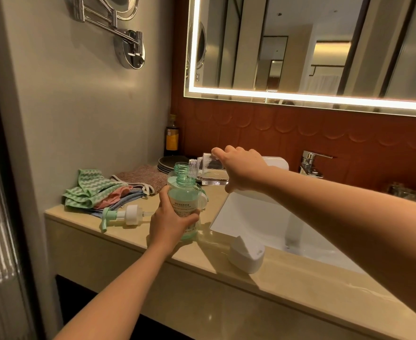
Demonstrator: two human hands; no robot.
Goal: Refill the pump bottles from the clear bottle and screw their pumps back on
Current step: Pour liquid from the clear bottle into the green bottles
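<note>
My left hand (171,223) grips a green-tinted pump bottle (183,201) with no pump on it, standing on the beige counter (275,288). My right hand (241,169) holds the clear bottle (208,169) tipped on its side, its open neck right above the green bottle's mouth. A second open green bottle (181,167) stands just behind the first. One loose pump (126,216) with a green head lies on the counter to the left. Part of a white cap (204,201) shows behind the held bottle.
Folded cloths (104,192) lie at the counter's left end, with dark plates (170,163) and a dark bottle (172,136) behind them. A white sink (263,217) and chrome tap (311,163) are at right. A white dispenser (247,255) stands on the front ledge.
</note>
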